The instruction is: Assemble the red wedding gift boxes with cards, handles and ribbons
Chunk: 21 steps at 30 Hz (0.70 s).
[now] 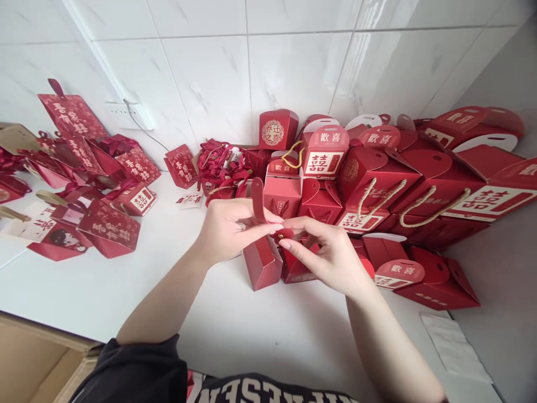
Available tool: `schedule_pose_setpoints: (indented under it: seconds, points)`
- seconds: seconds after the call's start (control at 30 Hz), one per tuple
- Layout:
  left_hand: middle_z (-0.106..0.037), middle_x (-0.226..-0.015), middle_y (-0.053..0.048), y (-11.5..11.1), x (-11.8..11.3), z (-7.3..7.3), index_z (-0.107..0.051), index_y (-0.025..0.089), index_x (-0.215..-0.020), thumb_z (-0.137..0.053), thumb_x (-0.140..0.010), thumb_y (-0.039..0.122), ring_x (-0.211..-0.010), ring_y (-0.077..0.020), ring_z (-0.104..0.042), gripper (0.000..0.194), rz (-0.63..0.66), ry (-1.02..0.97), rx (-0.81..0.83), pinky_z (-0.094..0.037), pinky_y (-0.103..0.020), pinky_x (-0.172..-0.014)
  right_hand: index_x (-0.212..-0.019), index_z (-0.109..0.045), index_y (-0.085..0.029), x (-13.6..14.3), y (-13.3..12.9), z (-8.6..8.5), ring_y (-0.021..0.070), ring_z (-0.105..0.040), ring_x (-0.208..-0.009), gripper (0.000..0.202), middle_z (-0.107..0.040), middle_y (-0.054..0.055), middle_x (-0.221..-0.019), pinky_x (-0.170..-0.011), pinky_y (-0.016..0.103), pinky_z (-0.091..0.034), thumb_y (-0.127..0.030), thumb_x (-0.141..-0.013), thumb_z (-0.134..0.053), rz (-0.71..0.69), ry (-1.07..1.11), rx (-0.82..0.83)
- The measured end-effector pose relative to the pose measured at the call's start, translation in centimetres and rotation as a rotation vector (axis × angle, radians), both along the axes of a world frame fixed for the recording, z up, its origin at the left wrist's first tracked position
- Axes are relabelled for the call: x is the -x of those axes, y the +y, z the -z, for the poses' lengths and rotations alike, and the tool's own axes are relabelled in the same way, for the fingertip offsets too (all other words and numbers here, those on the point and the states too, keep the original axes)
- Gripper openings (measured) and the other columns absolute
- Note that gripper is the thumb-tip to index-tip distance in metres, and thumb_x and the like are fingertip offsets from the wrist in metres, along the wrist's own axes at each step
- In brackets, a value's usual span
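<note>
Both hands meet over the table in the middle of the view, in front of the stacked boxes. My left hand (230, 229) pinches a red strap (259, 202), whose free end curves up above the fingers. At the strap's other end, a small gold stud (281, 236) shows between the two hands. My right hand (329, 252) has its thumb and index finger closed on the red piece around that stud. Just below the hands stands a red gift box (263, 266), partly covered by the fingers. Whether the strap is joined to this box is hidden.
Red gift boxes (377, 173) with gold cord handles are stacked at the right against the tiled wall. More red boxes (111, 226) stand at the left. A heap of dark red ribbons (222, 165) lies at the back. An open cardboard box (37, 358) is at lower left.
</note>
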State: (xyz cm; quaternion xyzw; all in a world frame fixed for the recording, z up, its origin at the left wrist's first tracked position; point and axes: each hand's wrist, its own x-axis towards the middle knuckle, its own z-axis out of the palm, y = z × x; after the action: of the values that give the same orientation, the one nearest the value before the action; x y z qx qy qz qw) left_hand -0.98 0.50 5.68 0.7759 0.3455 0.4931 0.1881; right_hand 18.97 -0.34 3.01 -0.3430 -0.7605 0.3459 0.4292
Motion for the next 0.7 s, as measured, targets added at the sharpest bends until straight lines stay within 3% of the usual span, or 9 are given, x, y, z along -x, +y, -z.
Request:
schedule_pose_setpoints:
  seconds: [0.1,0.17,0.27,0.33,0.4,0.5,0.6,0.7]
  points:
    - [-0.076,-0.087,-0.003,-0.6,0.7,0.8,-0.076,0.022,-0.09,-0.076,-0.078,0.019,-0.073,-0.0159,-0.073,0.013,0.115,-0.02,0.144,-0.061,-0.024,-0.061,-0.103,-0.068,-0.023,-0.6,-1.2,1.1,0.0166,-0.067,-0.076,0.016,-0.072,0.003,-0.091,-0.056,0.023,-0.052,-0.032,-0.092,-0.061,0.015,-0.016,0.034]
    - [-0.076,-0.093,-0.004,-1.2,1.4,1.4,-0.073,0.023,-0.099,-0.071,-0.083,0.023,-0.078,-0.0173,-0.073,0.017,0.122,-0.017,0.213,-0.062,-0.025,-0.062,-0.097,-0.066,-0.023,-1.3,-1.9,2.0,0.0163,-0.067,-0.074,0.011,-0.071,0.003,-0.088,-0.054,0.022,-0.051,-0.03,-0.092,-0.06,0.022,-0.02,0.076]
    - [-0.073,-0.108,-0.007,-2.4,2.2,2.9,-0.067,0.028,-0.114,-0.067,-0.085,0.036,-0.094,-0.0227,-0.072,0.029,-0.114,0.068,0.219,-0.063,-0.032,-0.07,-0.092,-0.061,-0.021,-2.7,-2.4,3.2,0.0171,-0.066,-0.075,0.004,-0.068,0.003,-0.085,-0.055,0.023,-0.051,-0.024,-0.091,-0.058,0.005,-0.019,0.137]
    - [-0.064,-0.129,-0.009,-3.3,2.0,4.4,-0.056,0.032,-0.13,-0.075,-0.075,0.048,-0.117,-0.0311,-0.062,0.06,-0.325,0.223,0.175,-0.06,-0.043,-0.088,-0.094,-0.059,-0.022,-3.4,-2.4,3.5,0.0171,-0.065,-0.076,0.004,-0.067,0.003,-0.087,-0.057,0.024,-0.051,-0.021,-0.091,-0.056,0.013,-0.04,0.129]
    - [-0.049,-0.146,-0.011,-4.1,1.4,6.0,-0.04,0.032,-0.146,-0.077,-0.07,0.053,-0.132,-0.037,-0.049,0.088,-0.437,0.35,0.155,-0.051,-0.052,-0.103,-0.097,-0.058,-0.022,-3.6,-2.4,3.7,0.0159,-0.064,-0.076,0.006,-0.066,0.003,-0.09,-0.06,0.025,-0.052,-0.02,-0.092,-0.054,-0.026,-0.108,0.089]
    - [-0.044,-0.151,-0.01,-4.6,0.8,7.9,-0.028,0.032,-0.152,-0.059,-0.088,0.045,-0.135,-0.0329,-0.048,0.072,-0.473,0.36,0.184,-0.047,-0.05,-0.107,-0.1,-0.058,-0.022,-3.0,-2.5,3.7,0.0152,-0.064,-0.077,0.012,-0.066,0.004,-0.093,-0.067,0.027,-0.054,-0.016,-0.093,-0.051,-0.194,-0.268,-0.012]
    - [-0.059,-0.138,-0.005,-4.4,1.5,8.8,-0.042,0.034,-0.145,-0.04,-0.099,0.033,-0.123,-0.0273,-0.059,0.047,-0.519,0.258,0.227,-0.05,-0.044,-0.101,-0.104,-0.057,-0.021,-1.9,-2.5,3.7,0.0193,-0.065,-0.092,0.015,-0.068,0.006,-0.098,-0.081,0.036,-0.054,-0.013,-0.094,-0.048,-0.3,-0.375,-0.245]
    - [-0.069,-0.122,-0.003,-4.1,2.7,9.4,-0.059,0.033,-0.133,-0.035,-0.101,0.03,-0.108,-0.0246,-0.067,0.04,-0.497,0.108,0.194,-0.055,-0.039,-0.091,-0.106,-0.057,-0.02,-0.7,-2.0,3.6,0.0216,-0.064,-0.107,0.018,-0.066,0.01,-0.121,-0.089,0.039,-0.054,-0.011,-0.097,-0.044,-0.274,-0.42,-0.446]
